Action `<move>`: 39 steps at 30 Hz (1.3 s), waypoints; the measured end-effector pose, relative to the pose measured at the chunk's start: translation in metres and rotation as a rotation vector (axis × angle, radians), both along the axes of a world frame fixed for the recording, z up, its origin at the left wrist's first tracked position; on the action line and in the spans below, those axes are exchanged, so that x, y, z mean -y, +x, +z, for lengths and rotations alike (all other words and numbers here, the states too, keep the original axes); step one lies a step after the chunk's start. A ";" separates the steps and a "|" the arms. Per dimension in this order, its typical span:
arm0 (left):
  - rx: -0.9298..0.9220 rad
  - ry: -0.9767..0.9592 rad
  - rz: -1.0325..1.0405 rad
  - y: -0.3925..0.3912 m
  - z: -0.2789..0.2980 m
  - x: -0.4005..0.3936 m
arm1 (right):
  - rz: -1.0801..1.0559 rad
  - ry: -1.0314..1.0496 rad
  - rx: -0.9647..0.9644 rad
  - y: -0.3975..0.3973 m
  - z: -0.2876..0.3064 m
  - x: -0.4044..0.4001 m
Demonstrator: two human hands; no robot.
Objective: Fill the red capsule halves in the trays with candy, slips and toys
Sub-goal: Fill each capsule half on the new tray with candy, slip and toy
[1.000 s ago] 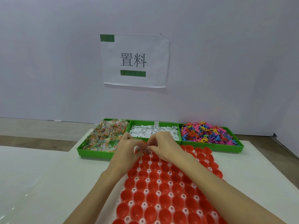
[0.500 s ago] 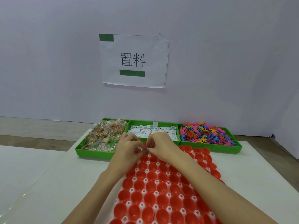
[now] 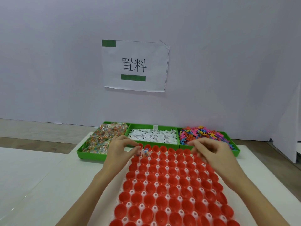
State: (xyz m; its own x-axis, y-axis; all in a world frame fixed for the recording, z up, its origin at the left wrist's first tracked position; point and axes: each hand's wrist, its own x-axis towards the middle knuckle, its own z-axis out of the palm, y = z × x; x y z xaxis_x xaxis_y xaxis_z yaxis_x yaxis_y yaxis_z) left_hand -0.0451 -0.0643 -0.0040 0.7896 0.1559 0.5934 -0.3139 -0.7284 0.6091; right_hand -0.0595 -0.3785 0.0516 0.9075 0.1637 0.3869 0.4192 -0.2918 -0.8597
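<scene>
A white tray (image 3: 133, 181) packed with rows of red capsule halves (image 3: 163, 188) lies on the table in front of me. My left hand (image 3: 119, 150) hovers over the tray's far-left corner and pinches small clear candy packets (image 3: 142, 153) just above the first capsules. My right hand (image 3: 211, 152) hangs over the tray's far-right corner, beside the toy bin, its fingers curled and blurred; I cannot make out anything in it. The capsules I can see look empty.
Three green bins stand in a row behind the tray: wrapped candy (image 3: 101, 141) on the left, white paper slips (image 3: 153, 136) in the middle, colourful plastic toys (image 3: 203, 133) on the right. A printed paper sign (image 3: 133, 66) hangs on the wall. White table surface (image 3: 40, 185) flanks the tray.
The hands were pinching the candy together at the far-left corner. They have parted: my right hand swung right along the far row, while my left stayed with the packets.
</scene>
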 end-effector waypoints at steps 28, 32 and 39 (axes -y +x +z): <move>-0.217 0.393 0.341 0.030 0.006 -0.064 | -0.050 0.115 -0.064 -0.017 -0.019 0.032; -0.043 0.278 0.343 0.014 0.020 -0.057 | -0.058 0.116 -0.063 -0.017 -0.018 0.032; 0.058 -0.337 0.035 -0.047 0.017 0.010 | -0.051 0.099 -0.079 -0.021 -0.016 0.030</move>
